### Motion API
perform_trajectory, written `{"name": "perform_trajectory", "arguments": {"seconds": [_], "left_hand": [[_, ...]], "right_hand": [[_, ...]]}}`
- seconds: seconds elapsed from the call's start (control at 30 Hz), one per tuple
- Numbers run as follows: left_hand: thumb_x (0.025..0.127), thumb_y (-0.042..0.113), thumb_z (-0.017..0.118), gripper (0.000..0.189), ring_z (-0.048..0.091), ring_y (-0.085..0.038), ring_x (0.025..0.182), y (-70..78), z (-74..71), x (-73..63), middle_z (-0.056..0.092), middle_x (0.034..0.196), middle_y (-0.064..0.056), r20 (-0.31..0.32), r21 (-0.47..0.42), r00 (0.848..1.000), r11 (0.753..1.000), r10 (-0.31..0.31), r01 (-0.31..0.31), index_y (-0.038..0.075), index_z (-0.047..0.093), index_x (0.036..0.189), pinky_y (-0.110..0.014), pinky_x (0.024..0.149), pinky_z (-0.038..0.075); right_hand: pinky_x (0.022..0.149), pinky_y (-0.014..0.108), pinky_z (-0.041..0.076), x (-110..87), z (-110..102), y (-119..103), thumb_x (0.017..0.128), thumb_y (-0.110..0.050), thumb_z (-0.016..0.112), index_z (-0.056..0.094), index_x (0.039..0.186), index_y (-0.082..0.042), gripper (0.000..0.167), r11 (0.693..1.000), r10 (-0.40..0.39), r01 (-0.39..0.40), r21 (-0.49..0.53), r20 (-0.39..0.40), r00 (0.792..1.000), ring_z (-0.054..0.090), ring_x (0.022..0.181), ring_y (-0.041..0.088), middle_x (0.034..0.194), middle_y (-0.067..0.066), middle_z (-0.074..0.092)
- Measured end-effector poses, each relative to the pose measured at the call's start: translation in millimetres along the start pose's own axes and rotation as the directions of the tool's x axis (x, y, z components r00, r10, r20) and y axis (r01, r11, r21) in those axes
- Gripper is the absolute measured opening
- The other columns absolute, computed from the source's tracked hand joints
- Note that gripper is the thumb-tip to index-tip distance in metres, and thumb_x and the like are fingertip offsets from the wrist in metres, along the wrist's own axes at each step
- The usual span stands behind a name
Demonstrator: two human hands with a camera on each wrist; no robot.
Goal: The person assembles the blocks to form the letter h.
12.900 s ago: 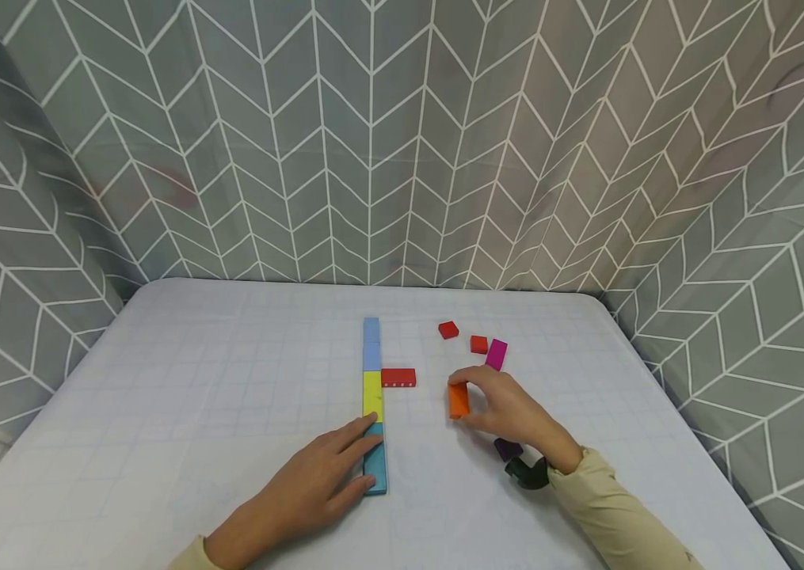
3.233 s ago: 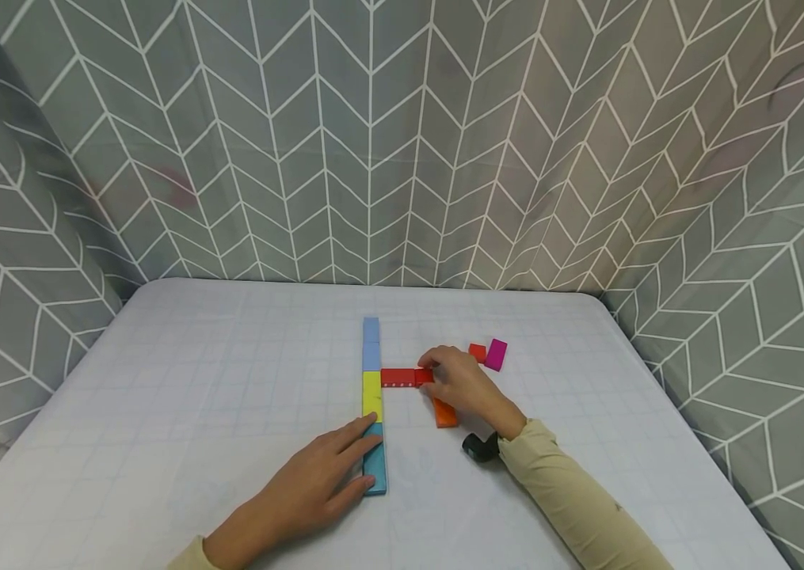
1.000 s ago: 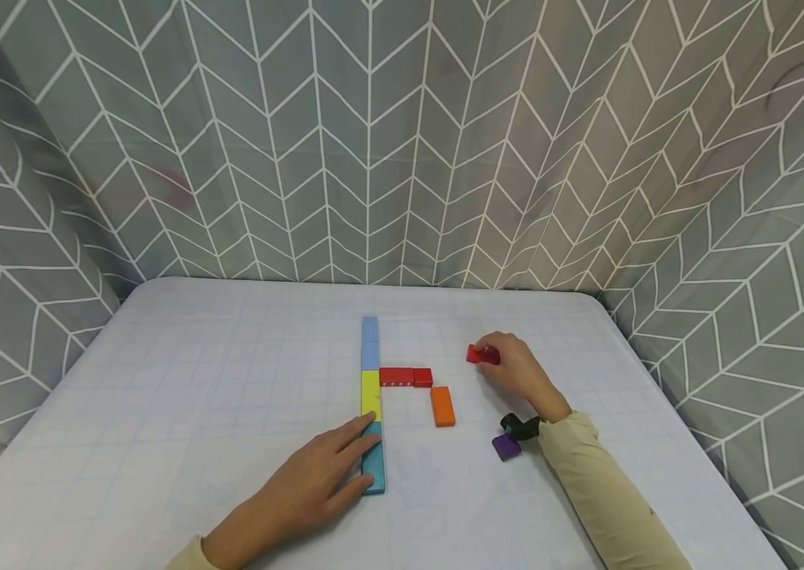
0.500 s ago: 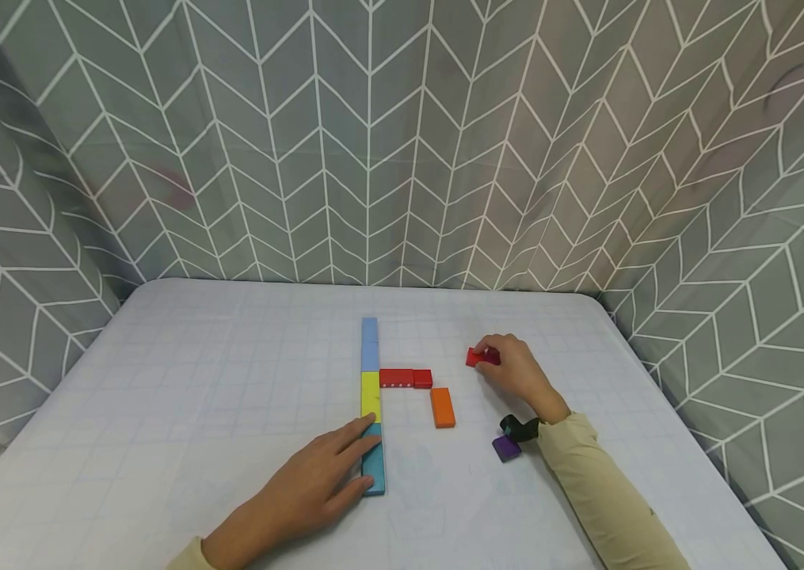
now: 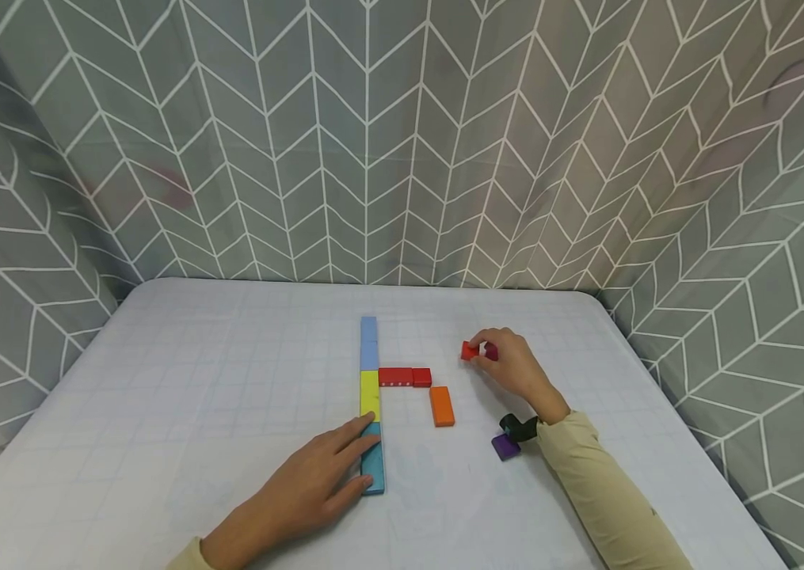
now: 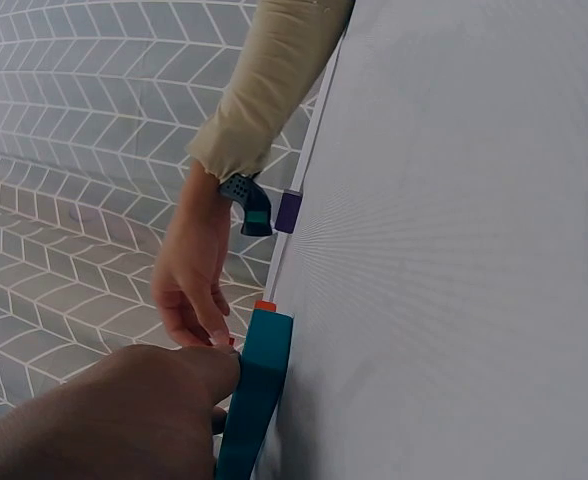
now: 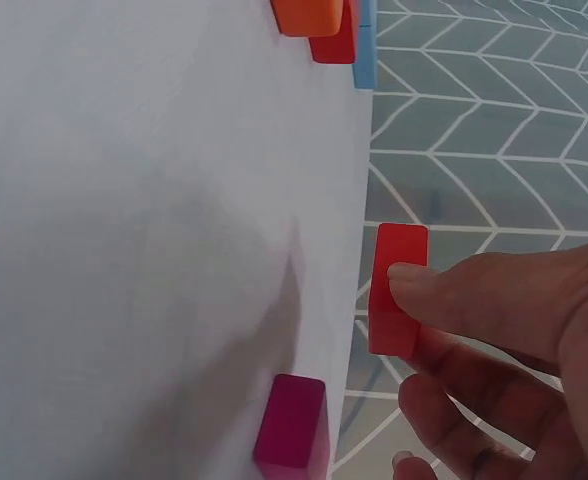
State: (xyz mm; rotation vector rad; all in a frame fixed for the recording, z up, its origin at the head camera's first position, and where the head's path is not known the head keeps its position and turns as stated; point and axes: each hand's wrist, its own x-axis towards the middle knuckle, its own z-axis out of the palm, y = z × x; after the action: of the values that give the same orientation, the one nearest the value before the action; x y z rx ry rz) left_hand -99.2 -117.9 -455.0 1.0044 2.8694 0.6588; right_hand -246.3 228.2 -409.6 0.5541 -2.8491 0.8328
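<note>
My right hand (image 5: 511, 366) pinches a small red block (image 7: 401, 290) between thumb and fingers at the right of the table. Right below it in the right wrist view is a magenta block (image 7: 292, 424), partly covered by the hand in the head view. My left hand (image 5: 312, 480) rests with extended fingers on a teal block (image 5: 374, 469) and the near end of a yellow block (image 5: 369, 390). Two light blue blocks (image 5: 369, 343) continue that column away from me. A long red block (image 5: 395, 377) and a small red one (image 5: 421, 378) branch to the right from the yellow block.
An orange block (image 5: 442, 406) lies just below the branch's right end, slightly tilted. A purple block (image 5: 505, 447) is by the right wrist, beside the dark wrist strap (image 5: 518, 428). White cloth covers the table (image 5: 230, 372); patterned grey curtains (image 5: 373, 142) hang behind it and at both sides.
Earlier the right hand gripped the orange block, then placed a small red block at the branch's end. Now another red block has come slightly left, away from the magenta one. Left hand unchanged.
</note>
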Motion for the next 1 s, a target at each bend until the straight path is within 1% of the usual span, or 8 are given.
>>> {"name": "perform_trajectory", "arguments": {"seconds": [0.2, 0.43, 0.6, 0.77, 0.9, 1.0], "left_hand": [[0.105, 0.053, 0.056, 0.061, 0.044, -0.021, 0.143, 0.3, -0.3, -0.2, 0.035, 0.166, 0.0, 0.005, 0.002, 1.0, 1.0, -0.004, 0.004, 0.02, 0.05, 0.156, -0.047, 0.107, 0.049], [0.104, 0.051, 0.058, 0.06, 0.044, -0.02, 0.144, 1.2, -2.2, -1.1, 0.035, 0.166, 0.0, -0.001, -0.001, 1.0, 1.0, -0.002, 0.002, 0.02, 0.05, 0.156, -0.047, 0.107, 0.048], [0.105, 0.051, 0.057, 0.06, 0.044, -0.02, 0.144, -0.2, -1.1, -0.9, 0.034, 0.166, 0.0, -0.005, -0.002, 1.0, 1.0, 0.003, -0.003, 0.02, 0.05, 0.156, -0.047, 0.108, 0.048], [0.105, 0.053, 0.055, 0.061, 0.044, -0.021, 0.144, 0.2, -1.0, 0.4, 0.034, 0.166, 0.0, 0.012, -0.005, 1.0, 1.0, -0.01, 0.01, 0.021, 0.05, 0.156, -0.048, 0.107, 0.048], [0.105, 0.053, 0.056, 0.061, 0.044, -0.021, 0.144, 0.5, -1.6, 0.3, 0.034, 0.166, 0.001, 0.014, -0.008, 1.0, 1.0, -0.013, 0.013, 0.021, 0.05, 0.156, -0.048, 0.107, 0.048], [0.105, 0.052, 0.057, 0.061, 0.044, -0.021, 0.144, 0.3, -1.7, 0.0, 0.034, 0.166, 0.001, 0.011, -0.009, 1.0, 1.0, -0.01, 0.01, 0.021, 0.05, 0.156, -0.047, 0.107, 0.048]], "right_hand": [[0.086, 0.048, 0.057, -0.8, -2.3, -4.4, 0.09, -0.001, 0.081, 0.076, 0.111, -0.005, 0.022, 1.0, 0.0, 0.0, 0.002, 0.005, 1.0, 0.062, 0.097, 0.033, 0.104, 0.01, 0.071], [0.085, 0.048, 0.056, -0.6, -3.7, -7.0, 0.09, -0.001, 0.08, 0.075, 0.112, -0.004, 0.023, 1.0, -0.026, 0.026, 0.008, -0.001, 1.0, 0.063, 0.1, 0.036, 0.105, 0.009, 0.072], [0.085, 0.049, 0.055, -1.1, -4.3, -10.3, 0.09, 0.0, 0.08, 0.076, 0.112, -0.004, 0.023, 0.999, -0.038, 0.038, 0.016, -0.003, 0.999, 0.063, 0.101, 0.037, 0.106, 0.009, 0.073], [0.082, 0.045, 0.055, -0.6, -2.6, -12.6, 0.09, 0.0, 0.08, 0.076, 0.112, -0.004, 0.023, 0.999, -0.029, 0.029, 0.021, -0.001, 1.0, 0.062, 0.099, 0.036, 0.107, 0.009, 0.073], [0.078, 0.041, 0.054, -1.1, -1.6, -15.8, 0.089, 0.0, 0.08, 0.077, 0.112, -0.005, 0.024, 1.0, -0.021, 0.021, 0.023, 0.012, 1.0, 0.061, 0.096, 0.034, 0.107, 0.008, 0.073], [0.078, 0.04, 0.053, -1.7, -1.7, -17.9, 0.09, 0.001, 0.079, 0.077, 0.112, -0.005, 0.024, 0.999, -0.029, 0.029, 0.027, 0.022, 0.999, 0.061, 0.097, 0.034, 0.108, 0.008, 0.073]]}}
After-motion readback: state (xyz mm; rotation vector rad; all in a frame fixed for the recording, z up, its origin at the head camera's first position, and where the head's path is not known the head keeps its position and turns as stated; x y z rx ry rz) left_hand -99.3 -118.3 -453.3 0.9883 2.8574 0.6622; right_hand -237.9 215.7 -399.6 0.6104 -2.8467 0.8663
